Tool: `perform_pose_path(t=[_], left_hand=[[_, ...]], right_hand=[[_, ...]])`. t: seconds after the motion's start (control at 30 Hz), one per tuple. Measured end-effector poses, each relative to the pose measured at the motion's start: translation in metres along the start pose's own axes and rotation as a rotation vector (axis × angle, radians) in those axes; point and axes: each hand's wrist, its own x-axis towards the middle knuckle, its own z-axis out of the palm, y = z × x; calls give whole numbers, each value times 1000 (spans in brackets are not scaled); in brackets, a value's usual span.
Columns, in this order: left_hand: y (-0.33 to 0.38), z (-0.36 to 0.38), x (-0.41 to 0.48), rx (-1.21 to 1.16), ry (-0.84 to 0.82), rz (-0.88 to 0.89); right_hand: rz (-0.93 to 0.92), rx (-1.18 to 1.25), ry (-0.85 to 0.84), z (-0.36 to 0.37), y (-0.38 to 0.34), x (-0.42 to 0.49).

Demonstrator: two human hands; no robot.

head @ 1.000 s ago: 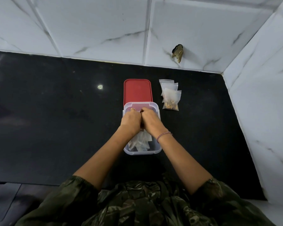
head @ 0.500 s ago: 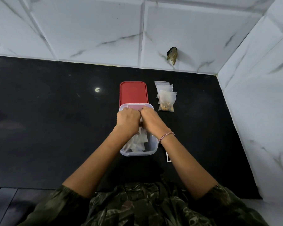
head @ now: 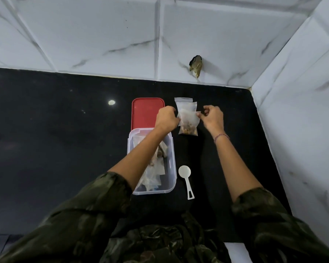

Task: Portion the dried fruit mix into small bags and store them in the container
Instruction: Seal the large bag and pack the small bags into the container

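Black bench (head: 65, 149) under marbled tiles (head: 103, 35): the filled bag (head: 188, 124) lies lengthwise away from the person, between the hands. The right hand (head: 212, 118) pinches its far corner. The left hand (head: 166, 118) curls at its edge, grip hidden. The container (head: 172, 168) sits near-left.

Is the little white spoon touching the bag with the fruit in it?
Apart. The head view shows the white spoon lying nearer the person, with bare black counter between it and the fruit bag farther back.

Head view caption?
Left hand and right hand pinch a filled bag beside the lid; container and scoop lie nearer.
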Motion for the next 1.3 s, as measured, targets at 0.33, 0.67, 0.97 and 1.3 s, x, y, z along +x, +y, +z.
perform_pose_path(t=[0.33, 0.67, 0.97, 1.3], left_hand=[[1, 26, 52, -236, -233, -207], [1, 31, 64, -484, -138, -316], [-6, 35, 66, -602, -153, -344], [-9, 28, 53, -521, -109, -178]], right_hand=[[285, 361, -166, 28, 27, 23], [150, 465, -101, 23, 20, 37], [247, 557, -157, 31, 22, 36], [161, 704, -67, 20, 24, 14]])
